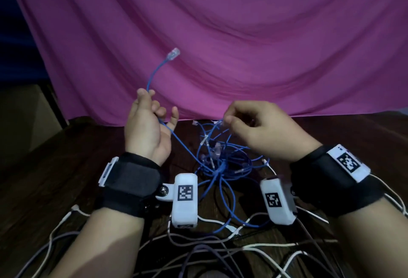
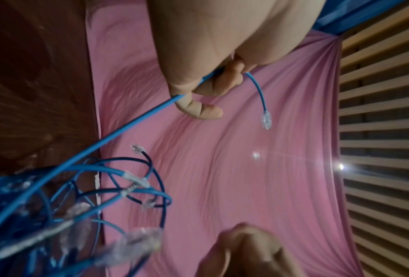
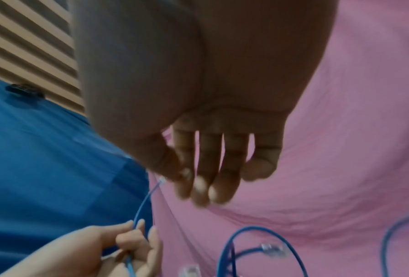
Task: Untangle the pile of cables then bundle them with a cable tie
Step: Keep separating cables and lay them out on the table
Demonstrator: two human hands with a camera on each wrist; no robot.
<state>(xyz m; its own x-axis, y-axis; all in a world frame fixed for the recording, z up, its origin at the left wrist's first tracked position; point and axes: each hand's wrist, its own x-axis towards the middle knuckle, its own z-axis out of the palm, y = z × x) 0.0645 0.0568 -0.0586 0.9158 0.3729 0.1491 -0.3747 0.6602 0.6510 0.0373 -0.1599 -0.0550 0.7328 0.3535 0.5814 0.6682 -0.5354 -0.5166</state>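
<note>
A tangled pile of blue network cables (image 1: pixel 220 160) with clear plugs lies on the dark wooden table (image 1: pixel 55 167) between my hands. My left hand (image 1: pixel 150 103) is raised at the left, and thumb and fingers grip one blue cable (image 1: pixel 187 152) that runs taut down into the pile. Its free end curves upward to a clear plug (image 1: pixel 174 53). The left wrist view shows that grip, left hand (image 2: pixel 198 88), plug (image 2: pixel 266 120) and pile (image 2: pixel 80 196). My right hand (image 1: pixel 227 116) hovers over the pile's far side. Its thumb and forefinger pinch a clear plug (image 1: pixel 220 121); the right hand (image 3: pixel 187 174) is blurred.
A pink cloth (image 1: pixel 242 46) hangs behind the table's far edge. White and grey cables (image 1: pixel 220 244) sprawl across the near part of the table under my forearms. A pale box-like surface (image 1: pixel 22 112) stands at the far left.
</note>
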